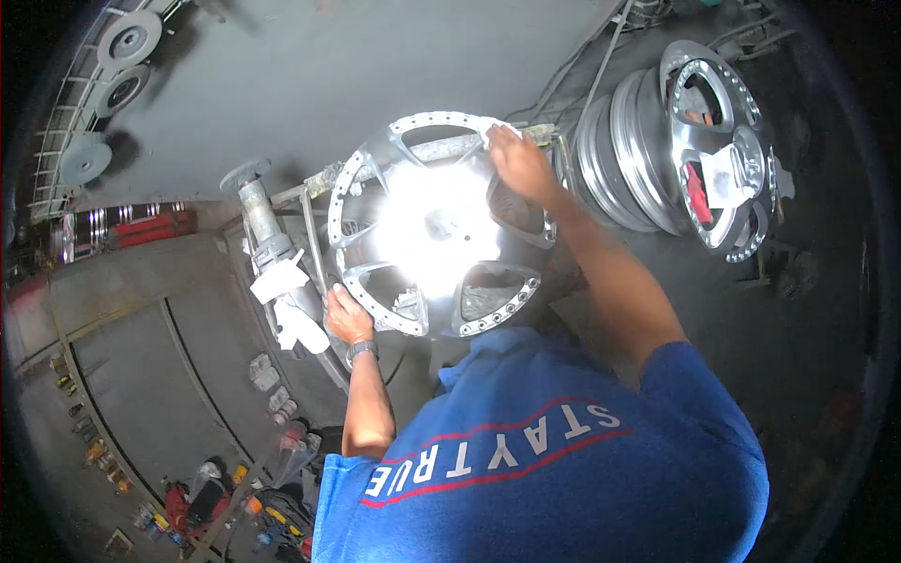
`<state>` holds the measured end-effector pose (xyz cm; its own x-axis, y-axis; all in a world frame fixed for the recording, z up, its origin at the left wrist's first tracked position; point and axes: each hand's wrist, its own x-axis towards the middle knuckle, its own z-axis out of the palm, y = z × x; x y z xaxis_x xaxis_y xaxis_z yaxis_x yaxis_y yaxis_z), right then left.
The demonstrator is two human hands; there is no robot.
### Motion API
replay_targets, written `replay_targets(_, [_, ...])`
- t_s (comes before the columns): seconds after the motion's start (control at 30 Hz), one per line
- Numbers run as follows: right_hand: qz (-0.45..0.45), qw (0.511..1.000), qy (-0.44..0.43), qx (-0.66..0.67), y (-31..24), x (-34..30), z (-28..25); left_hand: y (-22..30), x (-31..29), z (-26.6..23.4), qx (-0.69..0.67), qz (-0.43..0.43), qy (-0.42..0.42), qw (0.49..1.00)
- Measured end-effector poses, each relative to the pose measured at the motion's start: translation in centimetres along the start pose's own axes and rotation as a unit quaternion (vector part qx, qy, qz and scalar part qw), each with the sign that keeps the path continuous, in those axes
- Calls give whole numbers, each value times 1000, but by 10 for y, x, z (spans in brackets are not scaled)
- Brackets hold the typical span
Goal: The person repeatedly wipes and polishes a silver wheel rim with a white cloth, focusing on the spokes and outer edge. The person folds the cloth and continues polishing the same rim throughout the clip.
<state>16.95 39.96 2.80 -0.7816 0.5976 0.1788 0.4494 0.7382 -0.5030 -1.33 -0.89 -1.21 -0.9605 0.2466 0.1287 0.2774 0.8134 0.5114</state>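
Observation:
In front of me is a silver, spoked wheel centre (380, 174) with a ring of bolt holes along its rim. Strong glare washes out its middle. My left hand (349, 316), with a watch at the wrist, is closed on the lower left edge of the rim. At the upper right of the rim, my right hand (526, 167) presses a small white piece (492, 129) against the metal with bent fingers. Whether that piece is cloth or paper I cannot tell. The wheel centre sits against a worn horizontal bar (324, 178).
Another silver wheel (648, 141) with a red cloth (696, 192) in it stands at the right. A spindle-like post (258, 211) with white sheets (282, 281) is on the left. Round discs (129, 39) hang on a rack upper left. Bottles and clutter (202, 502) lie lower left.

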Motion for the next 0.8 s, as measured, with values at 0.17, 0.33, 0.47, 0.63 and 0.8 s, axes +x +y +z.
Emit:
replay_targets(0.17, [127,966,-213,77,7,81,-19,1,2,-2,19,-4,-24,1000])
replay_targets(0.33, [62,990,-70,108,21,15,-22,0,0,-3,28,17,-14,999])
replay_targets(0.47, [240,958,-64,142,11,-49,-34,0,-3,-5,30,1,-15,999])
replay_targets(0.63, [103,992,7,71,-4,-15,-24,4,1,-3,-3,21,-10,1000])
replay_targets(0.8, [-115,984,-20,-136,-61,-40,0,-6,1,-2,1,29,-3,1000])
